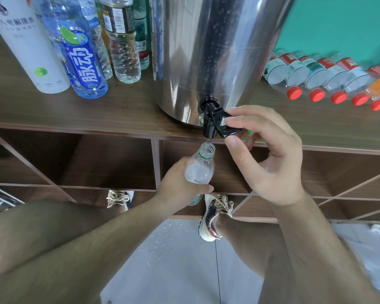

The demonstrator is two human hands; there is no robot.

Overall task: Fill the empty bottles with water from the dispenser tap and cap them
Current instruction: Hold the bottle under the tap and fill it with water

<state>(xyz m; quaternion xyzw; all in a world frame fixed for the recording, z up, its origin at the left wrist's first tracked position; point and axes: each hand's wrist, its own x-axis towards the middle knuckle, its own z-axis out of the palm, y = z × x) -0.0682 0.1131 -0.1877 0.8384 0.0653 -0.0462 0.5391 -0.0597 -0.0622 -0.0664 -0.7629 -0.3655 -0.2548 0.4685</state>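
Right now my left hand [180, 181] is wrapped around a small clear plastic bottle with a green neck ring [199, 170], fingers closed on its body and thumb lying across the front, holding it a little tilted at the middle of the frame with its uncapped mouth directly under the black plastic tap [215, 120]. A thin stream of water [207, 144] runs from the spout into the bottle's mouth. My right hand [270, 156] is at the tap's flat black lever, the index finger lying on top of it and the thumb just below its end, the other fingers loosely curled and holding nothing. The tap sticks out from the bottom of a big shiny stainless steel dispenser drum [208, 51], dotted with droplets, which stands on the brown wood-grain worktop [101, 110] at the top centre. At the upper left of the frame stand upright bottles: a tall white one [24, 44], a blue-labelled one [75, 55] and several clear ones behind. At the upper right a row of clear bottles with red caps [316, 82] lies on its side on the worktop, caps pointing towards me. Below the worktop are open brown shelf compartments [92, 161], and at the bottom of the frame I can see my bare knees, my laced sneakers [213, 216] and a grey tiled floor [180, 260] spotted with water drops.
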